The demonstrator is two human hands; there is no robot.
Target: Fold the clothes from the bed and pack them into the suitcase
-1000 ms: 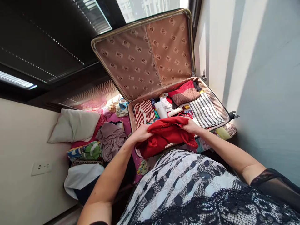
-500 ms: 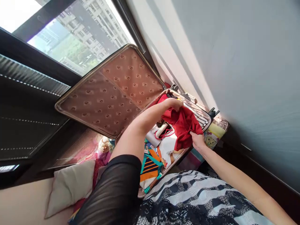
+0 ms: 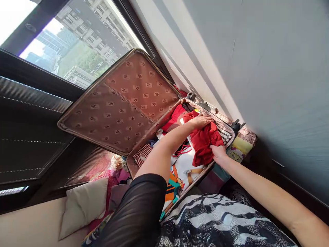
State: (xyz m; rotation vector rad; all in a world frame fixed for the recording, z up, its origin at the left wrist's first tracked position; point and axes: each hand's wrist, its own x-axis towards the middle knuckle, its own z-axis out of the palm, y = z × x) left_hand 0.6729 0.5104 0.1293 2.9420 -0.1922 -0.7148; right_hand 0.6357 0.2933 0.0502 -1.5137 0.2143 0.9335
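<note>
A crumpled red garment (image 3: 203,147) lies on top of the clothes at the right end of an open suitcase (image 3: 185,190). My left hand (image 3: 202,120) rests on its upper edge with the fingers stretched out flat. At the lower right edge, my right hand (image 3: 218,153) is closed on the cloth, its fingertips partly hidden. White cloth with a printed figure (image 3: 186,163) and an orange, teal and black striped piece (image 3: 172,187) lie nearer to me. Beyond my left forearm are folded red clothes (image 3: 177,115) and a red-striped cloth (image 3: 142,154).
The suitcase lid (image 3: 123,103), lined in patterned pink-brown, leans open toward the window (image 3: 77,51). A grey wall (image 3: 244,68) stands close on the right. Below the case's right end is a yellow item with a cartoon face (image 3: 236,154). A pale cushion (image 3: 84,206) lies at left.
My left hand has gone from gripping the red garment's upper edge to lying flat on it, slightly to the right. The garment sits lower and flatter; my right hand keeps hold.
</note>
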